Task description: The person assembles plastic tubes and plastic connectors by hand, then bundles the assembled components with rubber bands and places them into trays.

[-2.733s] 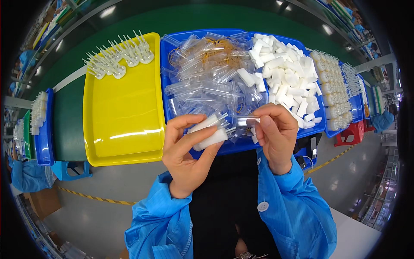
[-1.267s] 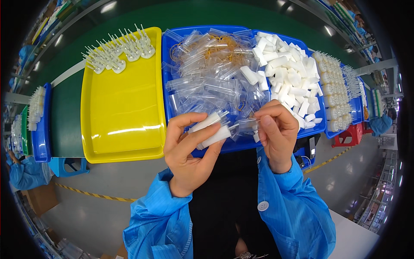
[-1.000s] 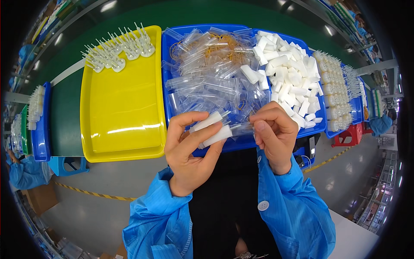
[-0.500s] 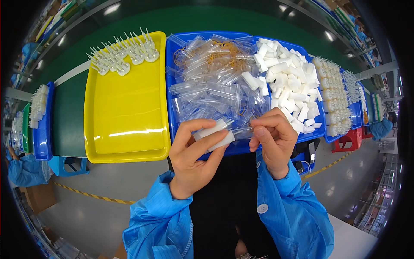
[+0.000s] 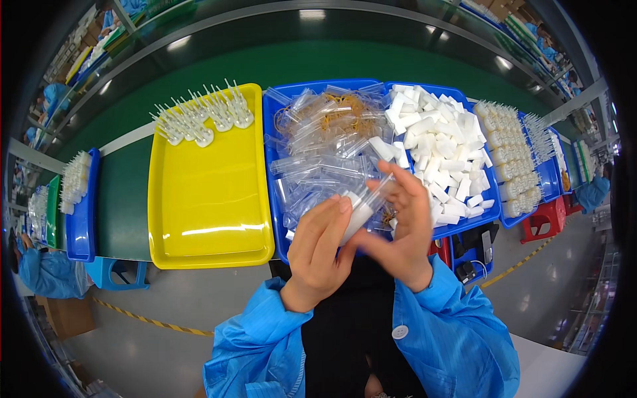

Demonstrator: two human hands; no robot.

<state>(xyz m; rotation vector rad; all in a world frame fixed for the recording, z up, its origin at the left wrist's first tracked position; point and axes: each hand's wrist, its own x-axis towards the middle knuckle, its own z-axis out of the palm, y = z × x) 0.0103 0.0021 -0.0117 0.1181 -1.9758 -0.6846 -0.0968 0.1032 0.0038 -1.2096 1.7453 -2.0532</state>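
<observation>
In front of the blue tray of clear plastic sleeves point(image 5: 302, 162), my left hand point(image 5: 317, 255) is closed around a white foam piece point(image 5: 359, 217). A clear plastic sleeve point(image 5: 379, 191) slants up from the foam toward the right. My right hand point(image 5: 406, 229) has its fingers around the far side of that sleeve, its thumb reaching toward the foam and smeared by motion. Part of the foam is hidden behind my left fingers. Whether the foam sits inside the sleeve or against it, I cannot tell.
Orange rubber bands point(image 5: 345, 113) lie among the sleeves. A blue tray point(image 5: 494, 213) of white foam pieces stands to the right. On the left, a yellow tray point(image 5: 209, 205) holds several white pronged parts point(image 5: 199, 123) at its far end. More pronged parts point(image 5: 507, 149) stand far right.
My hands have drawn together, the right turning to come around the clear sleeve. The sleeve now slants upward beside the foam. The whole view has shifted, with the trays sitting lower.
</observation>
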